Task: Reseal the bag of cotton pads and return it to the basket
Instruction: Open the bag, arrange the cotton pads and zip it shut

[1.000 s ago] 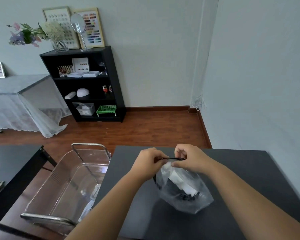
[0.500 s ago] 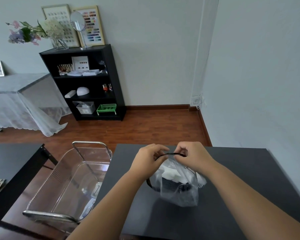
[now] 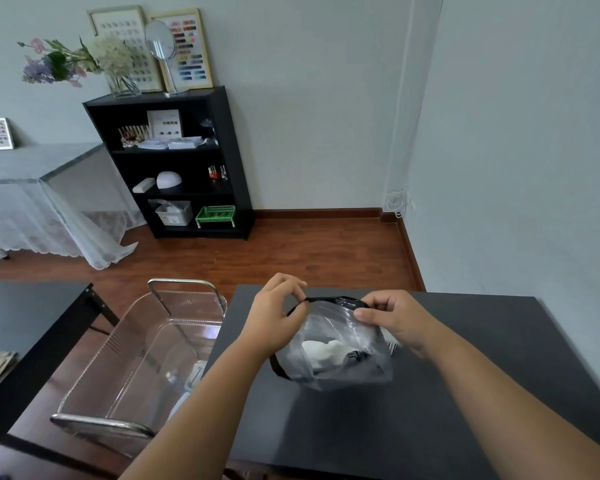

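A clear plastic bag of cotton pads (image 3: 340,355) with a black zip strip along its top rests on the dark table (image 3: 465,393). White pads show through the plastic. My left hand (image 3: 278,320) pinches the left end of the black strip. My right hand (image 3: 392,318) pinches the right end, fingers on the bag's upper edge. The strip is stretched between the two hands. A clear basket (image 3: 118,368) with chrome handles stands to the left of the table, a little below its top, with a few items lying in its bottom.
A second dark table (image 3: 32,320) sits at the left. A black shelf unit (image 3: 174,161) stands against the far wall beside a cloth-draped table (image 3: 32,188). Wooden floor lies between. A grey wall (image 3: 534,168) runs close along the right.
My hands have moved apart along the black strip, and the bag's top is pulled wider and straighter. The bag has tipped so its flat side faces me.
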`<state>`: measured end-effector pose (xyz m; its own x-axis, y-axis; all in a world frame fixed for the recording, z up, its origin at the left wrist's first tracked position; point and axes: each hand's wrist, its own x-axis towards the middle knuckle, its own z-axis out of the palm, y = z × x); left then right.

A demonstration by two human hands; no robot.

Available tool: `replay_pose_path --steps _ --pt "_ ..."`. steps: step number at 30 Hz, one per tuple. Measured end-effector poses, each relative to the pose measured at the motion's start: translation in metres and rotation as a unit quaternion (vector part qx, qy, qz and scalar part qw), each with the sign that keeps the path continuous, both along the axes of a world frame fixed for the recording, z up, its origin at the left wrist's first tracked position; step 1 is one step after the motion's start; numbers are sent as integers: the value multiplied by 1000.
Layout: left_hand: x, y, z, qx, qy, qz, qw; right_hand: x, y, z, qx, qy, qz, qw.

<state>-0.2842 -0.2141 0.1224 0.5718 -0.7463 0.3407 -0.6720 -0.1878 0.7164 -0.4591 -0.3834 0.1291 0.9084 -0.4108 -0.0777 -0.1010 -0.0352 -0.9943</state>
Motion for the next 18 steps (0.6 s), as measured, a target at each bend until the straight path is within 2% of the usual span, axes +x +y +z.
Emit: replay_pose_path --steps 2,4,8,12,13,14,16,18 --pt "-2 4 1 8 75 -42 996 3 1 6 -69 7 -16 997" --pt "-7 2 1 30 97 -61 993 7 4 11 -165 23 -29 986" --pt "-16 -6 -1 66 -21 -56 996 13 13 18 -342 42 -61 937" --pt "-21 -6 -2 30 -85 5 996 21 24 18 -435 81 -113 889" --pt "-21 -6 -1 19 -97 15 995 24 25 17 -415 90 -115 898" --pt "-19 -4 0 6 -102 27 994 25 25 14 -353 95 -100 925" --pt "-13 0 3 -15 -94 59 994 24 23 10 -124 81 -23 989" --pt "-5 5 5 -19 -88 76 993 18 22 4 76 53 36 995"
